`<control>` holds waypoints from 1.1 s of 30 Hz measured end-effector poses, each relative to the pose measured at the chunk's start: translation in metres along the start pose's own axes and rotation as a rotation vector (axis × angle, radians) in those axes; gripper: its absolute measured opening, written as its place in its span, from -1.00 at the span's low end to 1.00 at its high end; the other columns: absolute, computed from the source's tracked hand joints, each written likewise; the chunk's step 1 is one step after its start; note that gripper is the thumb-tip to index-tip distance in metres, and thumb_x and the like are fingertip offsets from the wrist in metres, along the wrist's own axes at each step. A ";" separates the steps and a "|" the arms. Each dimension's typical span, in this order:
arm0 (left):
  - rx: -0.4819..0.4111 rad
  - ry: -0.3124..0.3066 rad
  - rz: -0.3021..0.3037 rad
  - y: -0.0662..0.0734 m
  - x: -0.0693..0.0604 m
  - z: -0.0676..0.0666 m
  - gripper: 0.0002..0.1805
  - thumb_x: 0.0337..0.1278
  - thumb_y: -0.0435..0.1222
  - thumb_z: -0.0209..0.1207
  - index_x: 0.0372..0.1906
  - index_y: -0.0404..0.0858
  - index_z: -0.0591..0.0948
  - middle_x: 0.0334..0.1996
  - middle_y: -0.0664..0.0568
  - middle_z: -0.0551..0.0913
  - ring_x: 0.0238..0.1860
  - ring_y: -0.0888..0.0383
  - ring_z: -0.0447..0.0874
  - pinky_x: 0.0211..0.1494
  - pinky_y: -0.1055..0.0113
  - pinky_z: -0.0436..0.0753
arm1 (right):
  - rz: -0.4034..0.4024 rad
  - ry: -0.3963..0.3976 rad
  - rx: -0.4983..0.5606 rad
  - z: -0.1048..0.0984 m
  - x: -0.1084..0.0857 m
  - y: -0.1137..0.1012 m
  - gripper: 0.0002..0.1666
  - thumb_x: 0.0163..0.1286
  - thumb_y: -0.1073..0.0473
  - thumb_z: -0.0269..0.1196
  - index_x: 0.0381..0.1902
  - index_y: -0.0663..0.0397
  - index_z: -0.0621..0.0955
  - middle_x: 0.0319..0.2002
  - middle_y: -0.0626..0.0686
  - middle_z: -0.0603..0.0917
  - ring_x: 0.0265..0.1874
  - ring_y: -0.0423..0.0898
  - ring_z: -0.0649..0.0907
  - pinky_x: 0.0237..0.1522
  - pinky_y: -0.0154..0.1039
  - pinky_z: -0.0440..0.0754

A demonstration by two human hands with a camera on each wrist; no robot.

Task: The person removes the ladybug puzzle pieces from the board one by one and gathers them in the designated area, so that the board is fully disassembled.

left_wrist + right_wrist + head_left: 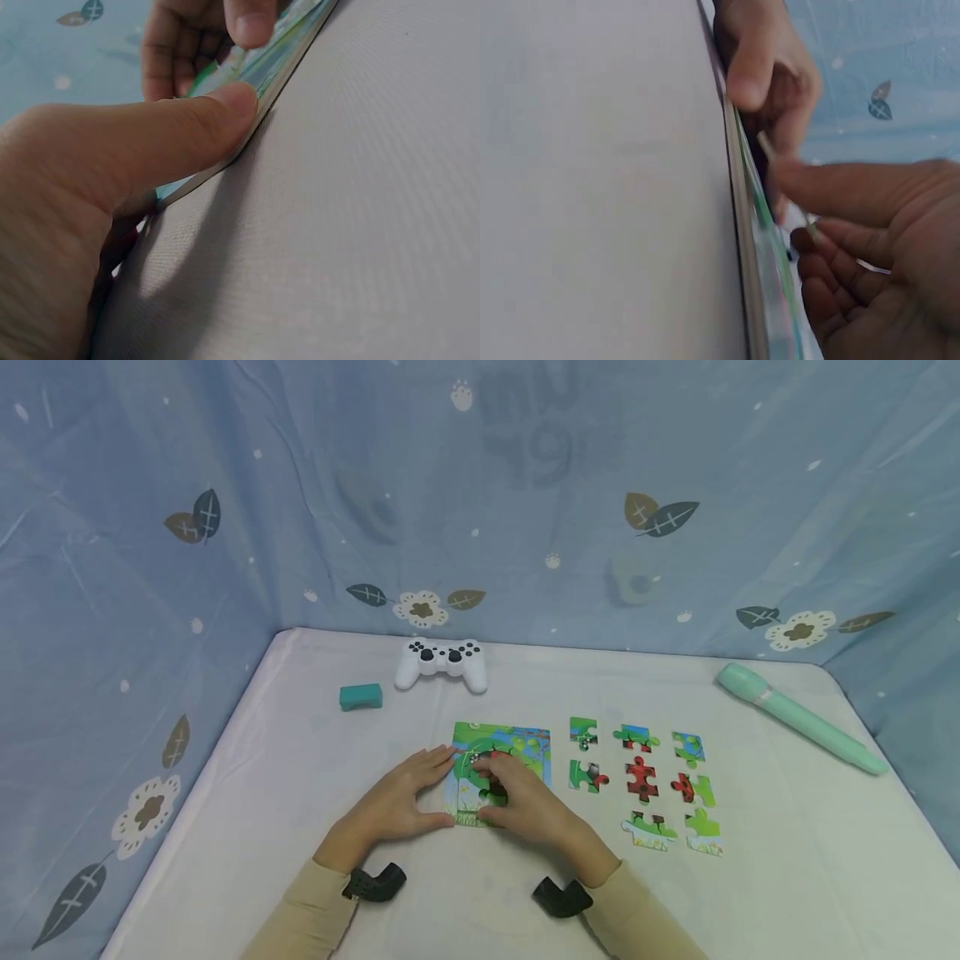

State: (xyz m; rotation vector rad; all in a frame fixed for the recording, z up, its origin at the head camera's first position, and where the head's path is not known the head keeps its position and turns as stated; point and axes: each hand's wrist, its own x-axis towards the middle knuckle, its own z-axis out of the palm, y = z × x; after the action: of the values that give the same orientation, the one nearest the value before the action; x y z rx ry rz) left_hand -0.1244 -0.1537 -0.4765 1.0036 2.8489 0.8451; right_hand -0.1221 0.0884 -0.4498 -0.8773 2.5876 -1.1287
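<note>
A square puzzle board (538, 739) with a green, blue and red picture lies on the white table. My left hand (408, 797) spans its left side, fingers near the upper edge. The left thumb (202, 124) rests on the board's rim. Over the board, my right hand (528, 797) pinches a puzzle piece (469, 795) with green and white on it. Only the thin edge of that piece (763, 145) shows in the right wrist view. Several loose puzzle pieces (642, 779) lie spread to the right of the board.
A white game controller (441, 662) stands behind the board, and a small teal block (361, 697) lies to its left. A mint-green microphone-shaped object (802, 720) lies at the far right. Blue patterned cloth (525, 527) hangs behind the table.
</note>
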 end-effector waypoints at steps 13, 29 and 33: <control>-0.019 -0.018 -0.019 -0.001 -0.001 0.000 -0.06 -0.09 0.16 0.30 0.36 -0.27 0.34 0.42 -0.01 0.25 0.43 0.00 0.19 0.49 0.05 0.19 | 0.058 0.071 0.001 -0.040 -0.044 0.020 -0.25 0.14 0.12 0.40 0.29 0.08 0.42 -0.06 -0.09 0.54 -0.11 -0.13 0.52 -0.07 -0.14 0.61; -0.023 -0.014 -0.009 0.001 -0.001 0.001 -0.06 -0.09 0.15 0.30 0.36 -0.28 0.34 0.42 -0.02 0.26 0.43 -0.01 0.19 0.49 0.04 0.20 | 0.215 0.172 -0.074 -0.060 -0.109 0.048 -0.32 0.06 0.14 0.45 0.18 0.03 0.53 -0.20 -0.17 0.53 -0.26 -0.25 0.44 -0.28 -0.34 0.54; -0.017 -0.012 -0.014 0.000 -0.001 0.001 -0.06 -0.08 0.16 0.29 0.36 -0.27 0.34 0.42 -0.01 0.25 0.43 0.00 0.19 0.49 0.04 0.20 | 0.219 0.126 -0.069 -0.061 -0.110 0.050 -0.33 0.09 0.13 0.43 0.19 0.05 0.52 -0.15 -0.15 0.52 -0.25 -0.26 0.42 -0.27 -0.35 0.52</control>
State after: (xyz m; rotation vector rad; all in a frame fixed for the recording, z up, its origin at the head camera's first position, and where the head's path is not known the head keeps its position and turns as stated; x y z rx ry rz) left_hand -0.1240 -0.1537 -0.4780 0.9822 2.8298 0.8578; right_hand -0.0789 0.2159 -0.4503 -0.5340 2.7569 -1.0703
